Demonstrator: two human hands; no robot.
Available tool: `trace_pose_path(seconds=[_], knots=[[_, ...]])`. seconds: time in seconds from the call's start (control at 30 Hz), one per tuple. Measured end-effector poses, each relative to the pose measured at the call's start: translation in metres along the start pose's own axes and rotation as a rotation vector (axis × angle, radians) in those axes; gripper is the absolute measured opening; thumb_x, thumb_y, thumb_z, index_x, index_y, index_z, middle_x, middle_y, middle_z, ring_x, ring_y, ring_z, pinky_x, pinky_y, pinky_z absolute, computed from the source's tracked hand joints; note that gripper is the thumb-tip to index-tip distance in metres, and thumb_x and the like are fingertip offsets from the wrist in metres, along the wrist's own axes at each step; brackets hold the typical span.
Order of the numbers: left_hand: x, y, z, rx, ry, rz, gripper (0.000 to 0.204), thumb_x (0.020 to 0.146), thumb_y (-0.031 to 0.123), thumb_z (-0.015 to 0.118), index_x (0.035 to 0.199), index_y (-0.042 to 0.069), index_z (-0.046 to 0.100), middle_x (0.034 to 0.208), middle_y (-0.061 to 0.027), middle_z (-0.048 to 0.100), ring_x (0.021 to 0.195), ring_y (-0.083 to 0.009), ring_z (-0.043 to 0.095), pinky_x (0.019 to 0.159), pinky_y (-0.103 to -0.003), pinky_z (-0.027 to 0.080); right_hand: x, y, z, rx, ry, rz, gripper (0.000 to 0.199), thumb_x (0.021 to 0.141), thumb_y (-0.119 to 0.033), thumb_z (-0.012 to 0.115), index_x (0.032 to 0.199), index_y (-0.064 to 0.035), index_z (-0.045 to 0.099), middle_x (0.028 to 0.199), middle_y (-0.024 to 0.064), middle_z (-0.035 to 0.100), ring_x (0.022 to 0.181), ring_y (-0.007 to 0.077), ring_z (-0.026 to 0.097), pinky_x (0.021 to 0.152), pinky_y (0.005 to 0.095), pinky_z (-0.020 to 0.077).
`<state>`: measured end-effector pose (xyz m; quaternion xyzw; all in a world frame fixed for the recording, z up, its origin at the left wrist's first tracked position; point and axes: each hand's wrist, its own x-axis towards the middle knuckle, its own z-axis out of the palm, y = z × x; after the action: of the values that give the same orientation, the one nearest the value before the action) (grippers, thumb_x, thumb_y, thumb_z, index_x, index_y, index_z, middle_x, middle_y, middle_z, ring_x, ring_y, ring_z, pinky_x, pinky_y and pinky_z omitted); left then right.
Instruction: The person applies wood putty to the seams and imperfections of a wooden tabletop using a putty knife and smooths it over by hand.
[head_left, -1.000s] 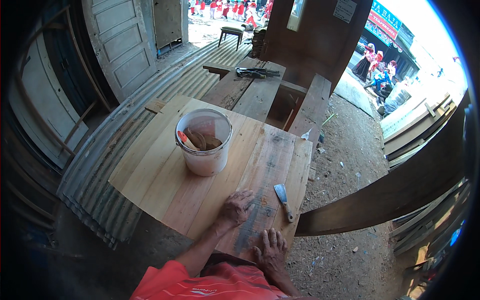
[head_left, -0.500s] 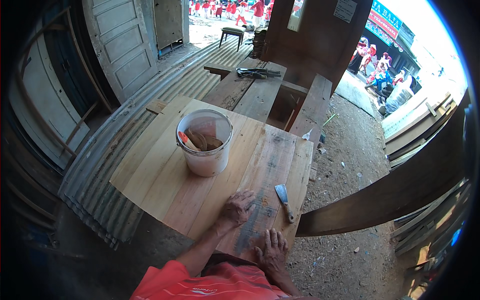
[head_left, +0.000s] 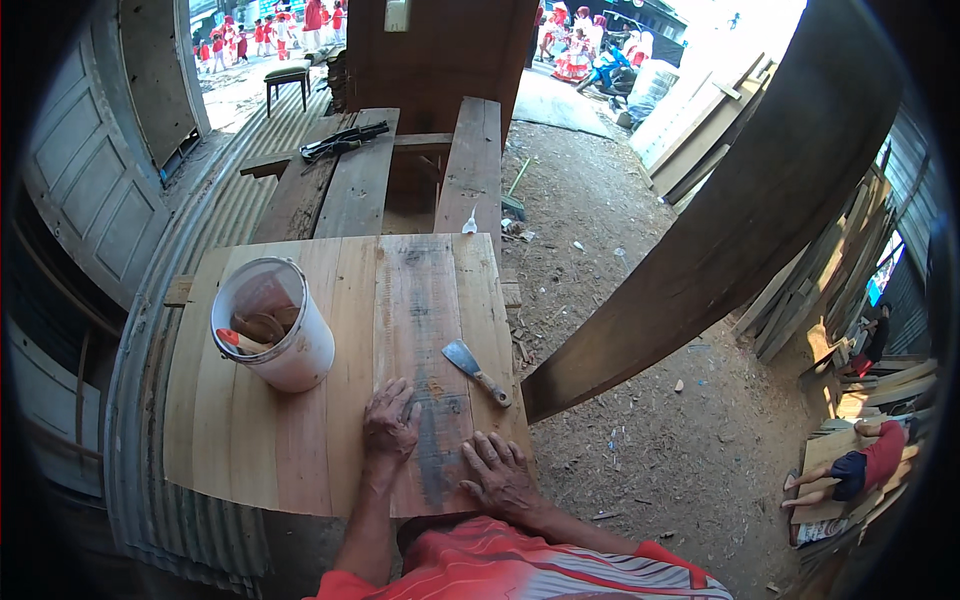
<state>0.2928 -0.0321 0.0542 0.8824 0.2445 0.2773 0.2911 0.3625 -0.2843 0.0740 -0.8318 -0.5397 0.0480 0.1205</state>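
My left hand (head_left: 391,422) rests on a tabletop of pale and reddish planks (head_left: 350,300), fingers lightly bent and holding nothing. My right hand (head_left: 502,474) lies flat near the right edge, its fingers spread. Just beyond it is a putty knife (head_left: 478,374) with a metal blade and wooden handle, touched by neither hand. On the left part of the planks stands a whitish plastic bucket (head_left: 310,355). Inside it are brown curved pieces and a tool with a red-and-pale handle (head_left: 243,342). A dark stain runs along one plank between my hands.
Behind the tabletop, rough boards (head_left: 360,180) carry a dark tool (head_left: 345,142). A small white nozzle-like piece (head_left: 470,222) sits at the far edge. A broad dark curved board (head_left: 720,240) slants up on the right. Corrugated sheets (head_left: 150,400) lie left. People are in the background.
The view has swung to the right, so the table and bucket appear further left. Two people now show at the right. My left hand's fingers look straighter; both hands stay on the planks.
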Motion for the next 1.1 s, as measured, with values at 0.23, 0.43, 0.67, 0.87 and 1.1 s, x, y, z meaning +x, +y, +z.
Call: trace_pose_path(seconds=[0.23, 0.43, 0.67, 0.87, 1.1], knots=[[-0.003, -0.003, -0.004, 0.002, -0.002, -0.003, 0.035, 0.092, 0.018, 0.072, 0.123, 0.001, 0.075, 0.138, -0.0176, 0.069, 0.136, -0.0362, 0.059, 0.119, -0.047, 0.042, 0.001, -0.007, -0.003, -0.005, -0.006, -0.004, 0.068, 0.105, -0.047, 0.057, 0.16, -0.01, 0.043, 0.164, 0.0198, 0.041, 0.152, 0.0398, 0.036, 0.123, 0.0569, 0.0245], [-0.003, -0.001, -0.005, -0.004, -0.001, -0.011, 0.035, 0.092, 0.017, 0.072, 0.123, 0.002, 0.075, 0.138, -0.0171, 0.069, 0.136, -0.0364, 0.059, 0.12, -0.048, 0.041, 0.002, -0.006, -0.004, 0.007, -0.007, -0.009, 0.068, 0.105, -0.048, 0.056, 0.16, -0.0107, 0.044, 0.164, 0.0201, 0.041, 0.152, 0.0398, 0.034, 0.124, 0.0563, 0.0231], [-0.002, 0.001, -0.006, 0.008, 0.021, 0.008, 0.033, 0.093, 0.016, 0.072, 0.122, 0.001, 0.075, 0.136, -0.0177, 0.07, 0.134, -0.037, 0.06, 0.118, -0.048, 0.044, 0.001, -0.003, 0.005, -0.008, 0.004, -0.008, 0.069, 0.104, -0.051, 0.057, 0.16, -0.0125, 0.046, 0.165, 0.0186, 0.041, 0.153, 0.0386, 0.033, 0.124, 0.0543, 0.0213], [-0.002, 0.004, -0.007, 0.021, 0.013, 0.013, 0.033, 0.093, 0.016, 0.072, 0.121, 0.0, 0.074, 0.136, -0.0184, 0.069, 0.133, -0.0377, 0.061, 0.117, -0.048, 0.044, 0.001, -0.001, 0.006, -0.018, 0.017, -0.008, 0.068, 0.103, -0.051, 0.058, 0.159, -0.0127, 0.048, 0.164, 0.0184, 0.041, 0.153, 0.0378, 0.034, 0.123, 0.0539, 0.0219], [-0.002, 0.003, -0.007, 0.01, -0.009, 0.0, 0.033, 0.094, 0.016, 0.071, 0.123, 0.0, 0.074, 0.137, -0.018, 0.069, 0.135, -0.0372, 0.059, 0.119, -0.048, 0.043, 0.001, -0.001, 0.005, -0.035, 0.018, -0.019, 0.067, 0.103, -0.051, 0.058, 0.157, -0.0128, 0.05, 0.164, 0.0182, 0.041, 0.153, 0.0371, 0.034, 0.123, 0.0541, 0.0215]])
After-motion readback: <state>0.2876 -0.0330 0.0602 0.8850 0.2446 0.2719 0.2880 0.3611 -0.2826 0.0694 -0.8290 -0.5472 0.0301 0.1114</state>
